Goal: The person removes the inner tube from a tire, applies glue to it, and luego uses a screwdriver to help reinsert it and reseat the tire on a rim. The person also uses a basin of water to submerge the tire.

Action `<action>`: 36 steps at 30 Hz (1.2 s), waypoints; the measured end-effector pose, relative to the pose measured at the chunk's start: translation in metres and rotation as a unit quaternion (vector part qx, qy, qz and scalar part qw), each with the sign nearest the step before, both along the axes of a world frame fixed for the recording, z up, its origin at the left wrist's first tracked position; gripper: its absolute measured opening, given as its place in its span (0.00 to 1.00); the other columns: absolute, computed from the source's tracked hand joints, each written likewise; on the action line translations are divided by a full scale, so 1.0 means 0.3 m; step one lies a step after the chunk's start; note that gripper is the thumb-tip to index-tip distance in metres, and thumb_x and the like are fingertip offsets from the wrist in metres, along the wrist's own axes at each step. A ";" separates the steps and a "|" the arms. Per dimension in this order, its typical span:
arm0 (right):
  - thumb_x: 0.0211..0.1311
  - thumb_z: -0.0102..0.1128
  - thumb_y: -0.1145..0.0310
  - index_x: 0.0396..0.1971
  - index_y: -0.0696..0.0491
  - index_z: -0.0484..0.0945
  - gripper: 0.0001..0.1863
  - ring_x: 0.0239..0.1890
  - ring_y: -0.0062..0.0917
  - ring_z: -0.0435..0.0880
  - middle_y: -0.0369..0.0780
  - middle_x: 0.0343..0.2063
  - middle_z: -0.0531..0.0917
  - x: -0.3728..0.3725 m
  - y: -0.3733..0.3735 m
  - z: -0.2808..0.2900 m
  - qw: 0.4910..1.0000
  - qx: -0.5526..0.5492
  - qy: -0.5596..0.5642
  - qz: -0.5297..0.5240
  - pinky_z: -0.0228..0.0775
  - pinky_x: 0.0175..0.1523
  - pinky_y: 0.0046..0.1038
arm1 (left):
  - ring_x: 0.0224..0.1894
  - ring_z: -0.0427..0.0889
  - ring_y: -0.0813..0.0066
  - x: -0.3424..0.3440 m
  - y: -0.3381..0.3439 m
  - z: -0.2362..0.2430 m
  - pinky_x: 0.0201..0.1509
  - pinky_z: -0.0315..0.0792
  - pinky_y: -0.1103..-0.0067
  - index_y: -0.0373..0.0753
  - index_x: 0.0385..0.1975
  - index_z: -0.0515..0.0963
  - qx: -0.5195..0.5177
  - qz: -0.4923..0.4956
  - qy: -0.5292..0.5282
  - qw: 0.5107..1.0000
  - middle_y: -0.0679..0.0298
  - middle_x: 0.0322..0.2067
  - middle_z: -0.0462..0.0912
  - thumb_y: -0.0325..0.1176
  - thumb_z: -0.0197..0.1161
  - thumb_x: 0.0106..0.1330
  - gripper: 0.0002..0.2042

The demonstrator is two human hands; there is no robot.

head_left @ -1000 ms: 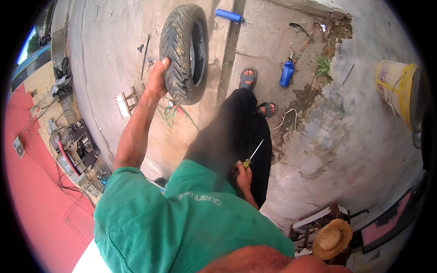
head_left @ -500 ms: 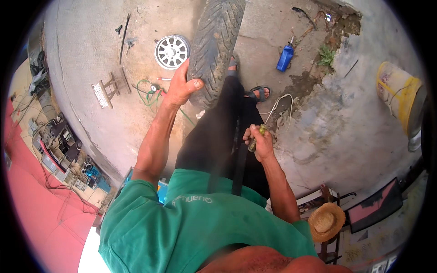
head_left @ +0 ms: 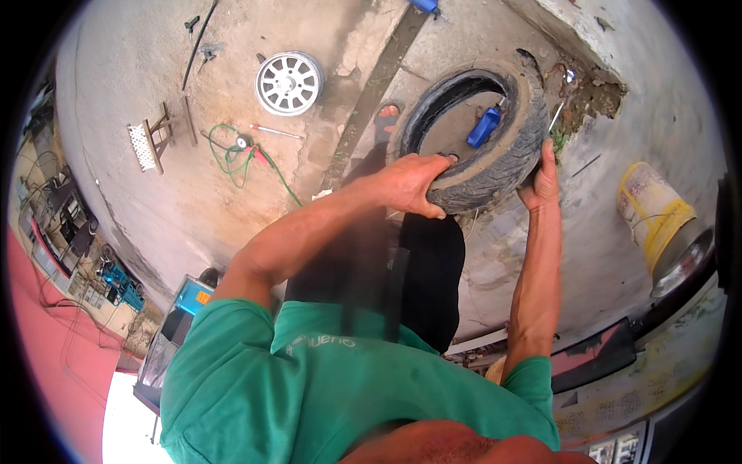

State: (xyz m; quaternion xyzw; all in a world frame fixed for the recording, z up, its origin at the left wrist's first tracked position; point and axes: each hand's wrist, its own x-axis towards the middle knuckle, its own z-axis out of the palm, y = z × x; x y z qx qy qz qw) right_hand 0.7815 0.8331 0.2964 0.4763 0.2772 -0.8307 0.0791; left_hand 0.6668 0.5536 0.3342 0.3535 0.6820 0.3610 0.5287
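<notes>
A worn black tire (head_left: pixel 487 189), with no rim in it, is held up tilted in front of me. My left hand (head_left: pixel 413 184) grips its near left edge, the fingers inside the opening and the thumb on the tread. My right hand (head_left: pixel 543 182) is against the tread on the right side, fingers partly hidden behind the tire. A thin metal shaft, the screwdriver (head_left: pixel 556 116), sticks up beyond this hand; its handle is hidden. Through the tire's opening a blue bottle (head_left: pixel 485 127) shows on the ground beyond.
A silver wheel rim (head_left: pixel 289 83) lies on the concrete at the far left. Near it are a pressure gauge with a green hose (head_left: pixel 243 142), a small woven stool (head_left: pixel 143 147) and a black rod (head_left: pixel 199 46). A yellow bucket (head_left: pixel 657 209) stands at the right.
The tire has swung to the right and tilted, so its opening now shows. My right hand has moved up from near my thigh to the tire's right side. The left hand keeps hold.
</notes>
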 end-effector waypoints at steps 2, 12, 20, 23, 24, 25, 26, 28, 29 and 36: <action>0.69 0.62 0.43 0.68 0.54 0.69 0.37 0.65 0.35 0.74 0.38 0.65 0.76 -0.013 -0.019 -0.025 0.999 0.034 0.002 0.036 0.64 0.72 0.40 | 0.54 0.79 0.41 -0.013 -0.013 -0.069 0.57 0.73 0.59 0.29 0.58 0.69 -0.007 -0.011 0.001 1.000 0.43 0.50 0.79 0.43 0.80 0.47 0.40; 0.60 0.74 0.57 0.56 0.56 0.74 0.29 0.50 0.21 0.78 0.34 0.48 0.80 -0.004 0.075 -0.260 0.982 0.138 0.011 0.129 0.69 0.58 0.29 | 0.58 0.75 0.48 0.077 0.089 -0.369 0.61 0.68 0.62 0.34 0.65 0.65 -0.086 -0.001 0.037 0.996 0.48 0.52 0.77 0.38 0.77 0.49 0.41; 0.58 0.77 0.55 0.54 0.56 0.76 0.30 0.45 0.19 0.76 0.34 0.45 0.80 -0.021 0.165 -0.391 0.962 0.186 -0.017 0.201 0.69 0.54 0.25 | 0.58 0.76 0.46 0.168 0.190 -0.552 0.62 0.71 0.60 0.33 0.61 0.67 -0.084 0.060 0.033 0.994 0.47 0.52 0.76 0.37 0.77 0.49 0.38; 0.56 0.77 0.54 0.53 0.56 0.76 0.31 0.44 0.19 0.75 0.33 0.44 0.80 0.005 0.215 -0.416 0.955 0.186 -0.023 0.231 0.68 0.53 0.24 | 0.57 0.76 0.44 0.228 0.240 -0.572 0.61 0.72 0.60 0.33 0.59 0.68 -0.092 0.078 0.034 0.992 0.46 0.52 0.76 0.37 0.77 0.49 0.37; 0.56 0.77 0.54 0.53 0.56 0.76 0.31 0.45 0.19 0.75 0.33 0.44 0.80 0.023 0.230 -0.414 0.956 0.186 -0.020 0.227 0.67 0.54 0.24 | 0.57 0.76 0.44 0.253 0.257 -0.575 0.61 0.71 0.58 0.34 0.58 0.67 -0.106 0.073 0.029 0.991 0.47 0.53 0.76 0.39 0.77 0.49 0.37; 0.57 0.77 0.53 0.54 0.56 0.76 0.31 0.45 0.19 0.75 0.33 0.44 0.80 0.033 0.233 -0.403 0.957 0.187 -0.016 0.221 0.67 0.54 0.24 | 0.58 0.76 0.45 0.277 0.276 -0.569 0.60 0.70 0.57 0.35 0.58 0.66 -0.119 0.069 0.025 0.990 0.48 0.53 0.75 0.40 0.77 0.49 0.37; 0.57 0.77 0.53 0.54 0.56 0.77 0.32 0.45 0.19 0.75 0.33 0.44 0.80 0.044 0.241 -0.388 0.958 0.188 -0.013 0.215 0.67 0.55 0.24 | 0.58 0.76 0.46 0.300 0.296 -0.563 0.60 0.70 0.55 0.36 0.58 0.65 -0.133 0.063 0.021 0.989 0.49 0.53 0.75 0.42 0.77 0.50 0.37; 0.57 0.76 0.52 0.56 0.57 0.76 0.33 0.46 0.19 0.75 0.33 0.45 0.80 0.091 0.274 -0.348 0.953 0.213 -0.018 0.217 0.67 0.56 0.25 | 0.59 0.75 0.47 0.344 0.338 -0.548 0.59 0.69 0.57 0.36 0.57 0.65 -0.116 0.060 0.005 0.991 0.50 0.53 0.75 0.42 0.77 0.50 0.37; 0.57 0.76 0.52 0.56 0.57 0.76 0.34 0.47 0.19 0.75 0.34 0.45 0.80 0.123 0.296 -0.332 0.949 0.224 -0.026 0.222 0.67 0.56 0.25 | 0.59 0.74 0.48 0.364 0.358 -0.538 0.59 0.69 0.57 0.36 0.57 0.65 -0.104 0.058 -0.001 0.993 0.51 0.52 0.75 0.42 0.77 0.50 0.36; 0.59 0.74 0.53 0.57 0.57 0.74 0.32 0.48 0.18 0.76 0.34 0.47 0.80 0.403 0.454 -0.318 0.955 0.224 -0.063 0.182 0.67 0.56 0.24 | 0.54 0.76 0.49 0.516 0.496 -0.543 0.55 0.69 0.60 0.36 0.56 0.67 -0.046 0.002 0.006 0.999 0.52 0.48 0.76 0.38 0.76 0.48 0.35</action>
